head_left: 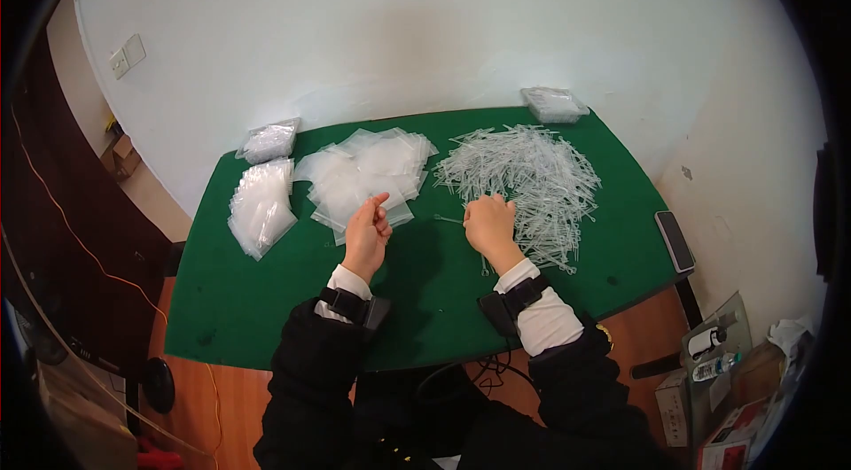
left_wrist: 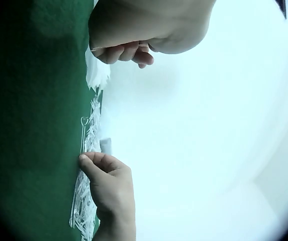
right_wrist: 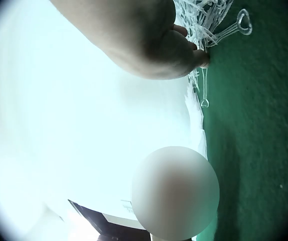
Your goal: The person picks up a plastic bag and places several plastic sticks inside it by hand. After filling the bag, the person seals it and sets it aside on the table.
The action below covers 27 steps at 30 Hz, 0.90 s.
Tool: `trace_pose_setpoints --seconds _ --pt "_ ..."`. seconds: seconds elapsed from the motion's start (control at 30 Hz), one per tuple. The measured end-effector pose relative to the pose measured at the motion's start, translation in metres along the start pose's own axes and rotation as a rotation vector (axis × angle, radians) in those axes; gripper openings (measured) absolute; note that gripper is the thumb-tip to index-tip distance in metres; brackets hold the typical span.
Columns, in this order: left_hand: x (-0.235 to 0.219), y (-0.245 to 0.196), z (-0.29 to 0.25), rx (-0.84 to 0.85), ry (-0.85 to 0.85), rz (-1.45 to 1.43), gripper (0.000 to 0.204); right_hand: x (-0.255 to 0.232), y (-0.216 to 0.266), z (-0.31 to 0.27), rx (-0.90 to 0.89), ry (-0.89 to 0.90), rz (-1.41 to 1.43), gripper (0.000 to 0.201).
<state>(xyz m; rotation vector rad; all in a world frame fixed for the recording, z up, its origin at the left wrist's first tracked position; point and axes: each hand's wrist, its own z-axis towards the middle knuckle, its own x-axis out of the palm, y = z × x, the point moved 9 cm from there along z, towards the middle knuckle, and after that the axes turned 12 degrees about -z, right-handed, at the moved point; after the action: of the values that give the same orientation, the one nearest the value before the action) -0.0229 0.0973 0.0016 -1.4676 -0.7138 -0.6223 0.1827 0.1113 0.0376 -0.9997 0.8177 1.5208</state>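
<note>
My right hand (head_left: 490, 226) pinches a thin clear plastic stick (left_wrist: 83, 135) with a heart-shaped loop at its end, low over the green tabletop. In the right wrist view, the loop end (right_wrist: 205, 103) sticks out past the thumb. Beside that hand spreads a large heap of clear plastic sticks (head_left: 541, 178). My left hand (head_left: 366, 238) hovers by the near edge of a pile of clear flat bags (head_left: 368, 169). Its fingers (left_wrist: 129, 51) are curled, with a thin pale line showing among them; I cannot tell whether it holds something.
Fanned clear bags (head_left: 261, 209) lie at the left, with a filled clear packet (head_left: 269, 140) behind them. Another packet (head_left: 554, 104) sits at the back right edge. A phone (head_left: 675, 241) lies at the right edge of the green table (head_left: 230, 310). A wall (head_left: 399, 36) stands behind.
</note>
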Motion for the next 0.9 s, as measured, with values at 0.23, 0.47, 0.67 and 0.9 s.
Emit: trace_pose_setpoints --seconds 0.23,0.47,0.67,0.9 --pt "0.024 -0.009 -0.007 -0.020 0.144 -0.227 0.033 -0.010 0.027 0.001 -0.065 -0.032 0.757 0.011" --pt "0.043 -0.004 -0.016 -0.006 0.290 -0.189 0.032 -0.006 0.063 -0.010 -0.133 0.261 1.557 0.015" --pt "0.056 0.011 -0.023 -0.054 0.433 -0.044 0.032 -0.003 0.085 -0.019 -0.199 0.435 1.686 0.014" --pt "0.067 0.009 -0.030 -0.045 0.504 -0.011 0.034 -0.002 0.088 -0.023 -0.175 0.487 1.675 0.013"
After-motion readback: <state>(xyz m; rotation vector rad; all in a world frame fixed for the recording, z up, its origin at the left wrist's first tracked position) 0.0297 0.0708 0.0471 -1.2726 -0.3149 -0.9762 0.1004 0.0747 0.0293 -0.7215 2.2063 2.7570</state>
